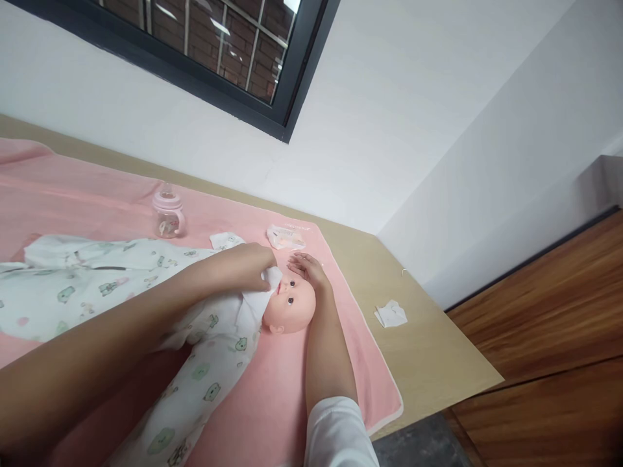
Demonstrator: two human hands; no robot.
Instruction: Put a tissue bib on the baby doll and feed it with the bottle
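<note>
A bald baby doll [296,310] lies on its back on a pink mat [277,395], dressed in a white outfit [214,337] with green animal prints. My left hand [254,264] is closed on a white cloth [257,303] against the doll's chin and neck; whether this is a tissue or a bib I cannot tell. Beside the far side of the doll's head lies my right hand [307,267], fingers stretched out and slightly curved, nothing visible in them. My right forearm passes close by the crown of the head.
A pink-lidded baby bottle [168,217] stands on the mat near the wall. Behind the doll's head is a small clear packet [286,237]. A crumpled white tissue [390,314] lies on the wooden tabletop [428,350] at right. A dark-framed window [287,97] is above.
</note>
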